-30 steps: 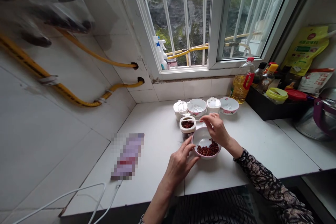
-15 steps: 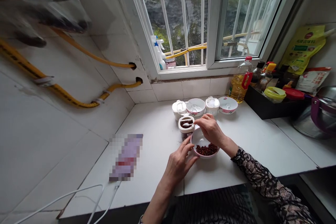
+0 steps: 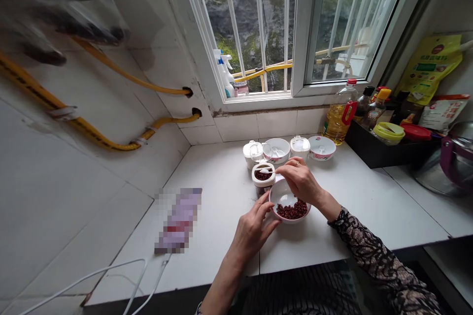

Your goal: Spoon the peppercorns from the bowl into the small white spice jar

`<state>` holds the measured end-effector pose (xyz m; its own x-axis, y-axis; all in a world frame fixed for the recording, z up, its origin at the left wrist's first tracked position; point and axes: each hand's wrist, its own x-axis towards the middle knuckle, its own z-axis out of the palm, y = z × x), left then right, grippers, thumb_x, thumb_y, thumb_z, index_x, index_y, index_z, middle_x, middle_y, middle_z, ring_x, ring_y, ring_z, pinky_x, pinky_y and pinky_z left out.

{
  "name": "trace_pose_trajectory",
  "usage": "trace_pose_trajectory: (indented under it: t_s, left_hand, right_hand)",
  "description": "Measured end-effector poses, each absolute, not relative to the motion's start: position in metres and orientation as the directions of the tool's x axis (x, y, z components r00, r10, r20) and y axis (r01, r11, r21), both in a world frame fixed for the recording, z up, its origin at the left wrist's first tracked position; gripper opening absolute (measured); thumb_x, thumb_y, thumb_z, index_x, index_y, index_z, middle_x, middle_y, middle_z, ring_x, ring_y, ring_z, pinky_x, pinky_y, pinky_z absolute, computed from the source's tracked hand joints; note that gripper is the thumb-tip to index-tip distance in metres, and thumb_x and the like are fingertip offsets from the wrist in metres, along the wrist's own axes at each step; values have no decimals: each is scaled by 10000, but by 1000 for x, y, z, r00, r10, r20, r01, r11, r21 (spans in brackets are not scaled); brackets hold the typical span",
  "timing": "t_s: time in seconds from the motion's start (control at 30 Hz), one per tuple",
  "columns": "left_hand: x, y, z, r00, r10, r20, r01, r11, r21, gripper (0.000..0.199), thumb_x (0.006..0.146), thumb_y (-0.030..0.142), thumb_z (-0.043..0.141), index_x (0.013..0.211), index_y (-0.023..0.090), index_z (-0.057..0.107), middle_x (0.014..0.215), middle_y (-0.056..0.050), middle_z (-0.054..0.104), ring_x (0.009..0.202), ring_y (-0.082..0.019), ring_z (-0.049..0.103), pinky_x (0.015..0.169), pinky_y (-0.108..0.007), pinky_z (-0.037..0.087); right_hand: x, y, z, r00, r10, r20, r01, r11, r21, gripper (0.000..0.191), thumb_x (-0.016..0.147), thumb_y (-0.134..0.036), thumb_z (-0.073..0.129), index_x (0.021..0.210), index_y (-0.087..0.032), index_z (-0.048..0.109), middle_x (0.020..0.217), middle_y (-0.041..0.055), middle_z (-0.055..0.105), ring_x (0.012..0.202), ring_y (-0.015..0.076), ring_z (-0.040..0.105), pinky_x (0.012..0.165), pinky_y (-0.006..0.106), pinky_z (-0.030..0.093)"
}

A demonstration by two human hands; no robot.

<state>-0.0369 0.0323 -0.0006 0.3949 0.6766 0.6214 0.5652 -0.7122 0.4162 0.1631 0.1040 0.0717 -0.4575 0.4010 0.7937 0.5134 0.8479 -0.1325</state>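
Observation:
My left hand (image 3: 251, 231) grips the near left side of a white bowl (image 3: 283, 192) with a pink rim, fingers and thumb spread around its wall. Dark red dried bits that look like peppercorns (image 3: 293, 210) lie in the bowl. Closed on the handle of a small white spoon (image 3: 266, 171), my right hand (image 3: 300, 179) hovers over the bowl's far edge. The spoon's head is over the mouth of an open seasoning jar (image 3: 259, 185), which holds similar dark red bits. This jar stands against the bowl's far left side, its clear lid tipped up behind it.
Behind stand two lidded white jars (image 3: 252, 156) (image 3: 299, 145) and two floral bowls (image 3: 277, 150) (image 3: 322, 148). An oil bottle (image 3: 339, 115) and a black box (image 3: 364, 145) of condiments are at the back right, near a steel pot (image 3: 439, 172). A blurred-out purple object (image 3: 179, 221) with a white cable lies left.
My right hand and the spoon have shifted very slightly up and right, and the spoon's head sits a little higher over the jar. My left hand stays on the bowl.

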Motion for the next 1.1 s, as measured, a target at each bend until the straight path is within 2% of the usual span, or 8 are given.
trace_pose_trajectory:
  t_s: [0.1, 0.2, 0.4, 0.5, 0.6, 0.73, 0.8, 1.1]
  left_hand:
    - [-37, 32, 0, 394, 675, 624, 563, -714, 416, 226, 919, 228, 579, 1137, 214, 517, 1385, -171, 560, 1107, -243, 672, 751, -316, 620]
    - [-37, 31, 1, 394, 673, 626, 563, -715, 414, 222, 924, 238, 578, 1135, 211, 514, 1381, -178, 559, 1012, -223, 705, 735, -314, 618]
    - [-38, 30, 2, 392, 682, 618, 562, -709, 426, 218, 931, 258, 578, 1138, 219, 519, 1378, -165, 564, 847, -177, 721, 700, -299, 609]
    - [-38, 30, 2, 393, 683, 616, 566, -707, 423, 235, 931, 274, 584, 1150, 225, 517, 1378, -162, 566, 848, -184, 724, 725, -318, 614]
    - [-38, 30, 2, 392, 682, 617, 555, -710, 433, 236, 931, 284, 586, 1148, 224, 517, 1383, -163, 563, 811, -174, 726, 689, -300, 612]
    - [-37, 30, 3, 390, 685, 615, 558, -707, 434, 225, 933, 284, 580, 1140, 222, 517, 1376, -164, 568, 815, -176, 725, 679, -297, 610]
    - [-37, 30, 3, 390, 689, 611, 560, -704, 436, 213, 935, 275, 573, 1133, 222, 517, 1371, -163, 571, 823, -175, 723, 670, -292, 607]
    - [-37, 30, 3, 389, 683, 618, 548, -711, 441, 187, 934, 254, 564, 1112, 218, 519, 1377, -168, 563, 871, -176, 716, 656, -272, 597]
  right_hand:
    - [175, 100, 79, -377, 479, 793, 484, 832, -272, 177, 958, -124, 476, 940, -194, 638, 777, 37, 715, 731, 182, 611, 843, 374, 447]
    - [189, 99, 81, -356, 607, 710, 472, 773, -424, 159, 931, -113, 501, 888, -200, 627, 748, 28, 722, 739, 185, 613, 811, 355, 447]
    - [190, 101, 67, -537, 704, 465, 558, 710, -430, 196, 819, -45, 493, 810, -191, 624, 702, 14, 706, 657, 159, 599, 928, 402, 393]
    - [181, 95, 66, -581, 717, 384, 509, 689, -517, 217, 779, -45, 466, 773, -194, 623, 699, 4, 705, 670, 151, 601, 941, 381, 402]
    - [175, 90, 68, -532, 795, 291, 459, 560, -690, 211, 760, -82, 447, 720, -199, 618, 589, -18, 660, 651, 152, 602, 832, 319, 461]
    - [177, 92, 67, -423, 900, 103, 332, 260, -907, 156, 709, -140, 467, 682, -184, 615, 521, -28, 615, 528, 135, 580, 595, 245, 464]
    - [180, 95, 66, -360, 930, 71, 267, 176, -948, 137, 697, -165, 489, 679, -176, 624, 522, -24, 624, 516, 133, 586, 569, 236, 459]
    - [187, 103, 67, -230, 973, 35, 119, 64, -991, 118, 633, -193, 521, 636, -172, 637, 474, -22, 619, 473, 133, 582, 539, 234, 456]
